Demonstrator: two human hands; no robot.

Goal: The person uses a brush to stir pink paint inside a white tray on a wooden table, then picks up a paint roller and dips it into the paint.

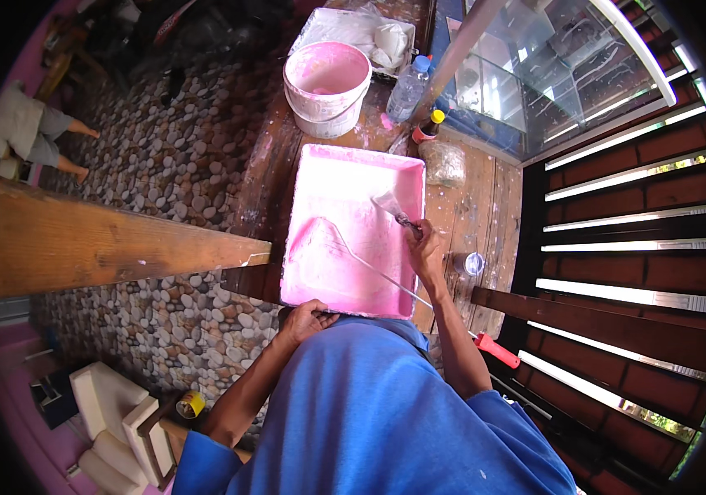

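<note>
A wide tray (353, 289) coated in pink paint lies in front of me on the wooden table. My right hand (425, 252) grips a putty knife (389, 205) by its handle, with the flat blade over the tray's right side. At the tray's near left corner, my left hand (310, 320) is closed on the rim, its fingers partly hidden. A paint roller (313, 233), covered in pink, rests in the tray. Its thin wire passes under my right forearm to a red handle (497, 351) beyond the near right corner.
Past the tray stand a paint-smeared bucket (327, 115), a plastic bottle (409, 89), a small yellow-capped bottle (430, 125) and a clear bag (442, 163). A small cup (470, 264) sits right. A wooden beam (122, 239) juts in from the left; a person (27, 128) is farther off.
</note>
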